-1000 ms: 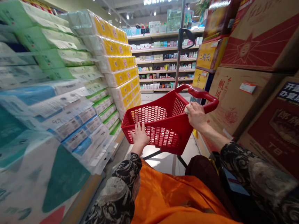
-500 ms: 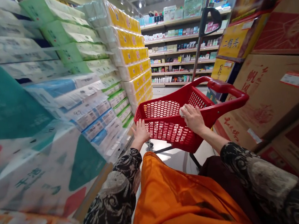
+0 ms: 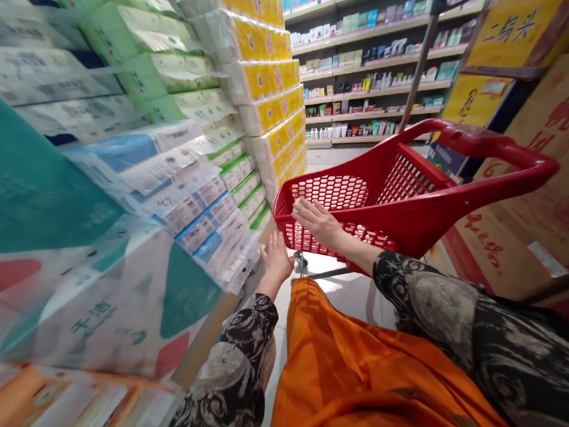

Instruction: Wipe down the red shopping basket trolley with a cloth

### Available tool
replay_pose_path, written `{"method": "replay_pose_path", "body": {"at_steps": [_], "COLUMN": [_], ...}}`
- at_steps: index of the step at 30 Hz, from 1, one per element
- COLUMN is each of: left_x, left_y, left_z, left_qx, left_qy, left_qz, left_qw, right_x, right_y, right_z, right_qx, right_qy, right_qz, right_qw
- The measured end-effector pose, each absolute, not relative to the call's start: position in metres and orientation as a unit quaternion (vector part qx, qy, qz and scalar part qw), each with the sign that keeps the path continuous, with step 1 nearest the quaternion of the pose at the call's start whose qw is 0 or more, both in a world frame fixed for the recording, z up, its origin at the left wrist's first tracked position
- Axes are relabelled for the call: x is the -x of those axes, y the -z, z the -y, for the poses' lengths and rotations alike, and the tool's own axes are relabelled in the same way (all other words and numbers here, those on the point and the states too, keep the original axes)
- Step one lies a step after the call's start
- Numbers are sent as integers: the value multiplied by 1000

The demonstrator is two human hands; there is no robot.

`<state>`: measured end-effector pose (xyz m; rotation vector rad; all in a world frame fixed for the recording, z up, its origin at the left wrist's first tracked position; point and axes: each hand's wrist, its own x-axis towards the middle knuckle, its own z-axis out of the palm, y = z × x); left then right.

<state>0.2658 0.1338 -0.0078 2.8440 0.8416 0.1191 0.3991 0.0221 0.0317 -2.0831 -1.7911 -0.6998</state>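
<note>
A red plastic shopping basket on a wheeled frame (image 3: 411,176) stands in the aisle in front of me, empty, its handle (image 3: 498,148) off to the right. My right hand (image 3: 318,220) lies flat on the basket's near rim with the fingers stretched out. Lower down, my left hand (image 3: 276,261) is at the basket's near left corner, fingers apart, close to the stacked tissue packs (image 3: 199,214). Neither hand shows anything in it. Both arms wear dark patterned sleeves.
Tall stacks of wrapped tissue packs line the left side, with yellow packs (image 3: 267,75) further on. Cardboard boxes (image 3: 562,142) are piled on the right. Shelves of small bottles and boxes (image 3: 368,86) close the aisle's far end. A grey pole (image 3: 421,62) rises behind the basket. Orange cloth (image 3: 359,380) covers my lap.
My right hand has slid from the basket's right side by the handle to its near rim, and the white thing under it no longer shows. The view has swung down and left.
</note>
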Motion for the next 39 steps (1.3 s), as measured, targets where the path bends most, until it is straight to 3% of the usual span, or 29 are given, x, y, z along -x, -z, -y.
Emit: {"method": "replay_pose_path", "body": {"at_steps": [4,12,19,27,35,39], "left_x": [-254,-246,-258,-266,-284,-286], "left_y": [16,29,23,23,17,11], "left_z": [-132,-120,-119,-99,-88,-78], "left_qx": [-953,-966,-963,-975,-975,-978], "left_qy": [-20,-3,-47,-30,-53,-49], "left_qz": [-294,-244,-262,-221,-216,-202], "left_qw": [77,83,48,17,-2,-17], "right_x": [-398,-389,-399,-403,-412,-414], "right_y": [-17,58,32,87,22,41], "right_z": [-54,-39,-39,-8,-5,4], "right_qx": [684,711,725,731,720,738], "right_qy": [205,132,276,218,308,275], "right_qz": [687,691,612,643,601,600], "right_qw": [135,28,150,64,161,144]}}
